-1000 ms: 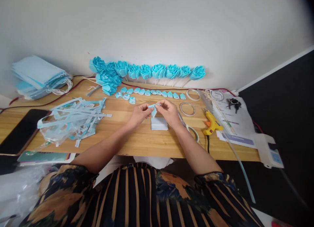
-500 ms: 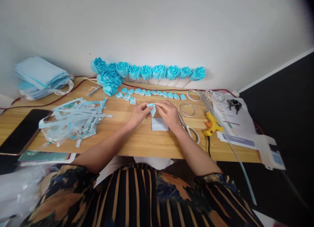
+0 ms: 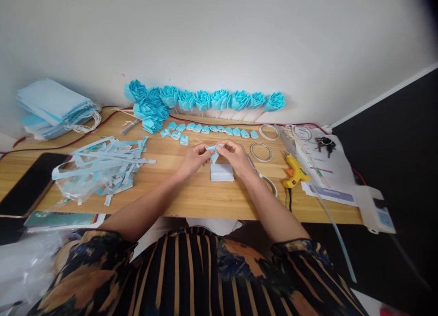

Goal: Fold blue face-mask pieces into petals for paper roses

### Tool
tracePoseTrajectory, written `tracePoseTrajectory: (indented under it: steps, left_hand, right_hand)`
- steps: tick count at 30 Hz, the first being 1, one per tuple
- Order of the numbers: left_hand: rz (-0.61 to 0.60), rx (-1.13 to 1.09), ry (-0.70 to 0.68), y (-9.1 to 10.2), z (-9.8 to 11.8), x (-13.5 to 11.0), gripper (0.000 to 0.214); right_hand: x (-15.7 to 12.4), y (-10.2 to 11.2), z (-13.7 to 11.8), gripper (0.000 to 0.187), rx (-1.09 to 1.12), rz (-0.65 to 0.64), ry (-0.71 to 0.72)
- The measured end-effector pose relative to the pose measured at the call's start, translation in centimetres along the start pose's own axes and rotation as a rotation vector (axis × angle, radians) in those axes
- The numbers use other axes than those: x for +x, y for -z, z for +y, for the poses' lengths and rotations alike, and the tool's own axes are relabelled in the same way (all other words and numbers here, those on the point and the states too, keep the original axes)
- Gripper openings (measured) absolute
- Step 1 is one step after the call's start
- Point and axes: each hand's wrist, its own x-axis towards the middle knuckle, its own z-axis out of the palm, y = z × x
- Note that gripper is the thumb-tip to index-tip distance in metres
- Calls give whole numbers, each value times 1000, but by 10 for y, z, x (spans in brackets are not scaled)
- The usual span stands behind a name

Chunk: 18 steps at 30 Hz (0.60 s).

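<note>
Between my two hands is a small folded piece of light-blue fabric (image 3: 214, 154), held just above the table. My left hand (image 3: 196, 157) pinches its left side, fingers closed. On the other side, my right hand (image 3: 234, 155) grips the upper right edge between thumb and fingers. Below it lies a stack of pale rectangular pieces (image 3: 221, 173). Beyond my hands, several folded blue petals (image 3: 205, 130) sit in a row, with a few more in front at the left. Scissors (image 3: 268, 183) rest partly hidden behind my right forearm.
Blue fabric roses (image 3: 219, 99) line the wall. At left are stacked face masks (image 3: 54, 101), a heap of cut strips (image 3: 99, 165) and a phone (image 3: 32, 183). Tape rolls (image 3: 261, 152), a yellow glue gun (image 3: 294, 171), keys (image 3: 325, 144) and a power strip (image 3: 375, 209) stand at right.
The fabric piece has been turned and its upper edge now spreads wider between my hands. My right fingers have closed in over its right side. The view has shifted slightly.
</note>
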Motion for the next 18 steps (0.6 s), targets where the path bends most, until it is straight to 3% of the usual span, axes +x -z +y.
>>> tracePoseTrajectory:
  steps: [13,18]
  left_hand:
    - [-5,54,63,0,4,-1,24]
    - [7,63,64,0,5,-1,24]
  right_hand:
    - [4,1,9,27,-63,18,51]
    - [2,-1,4,18,-187,81,145]
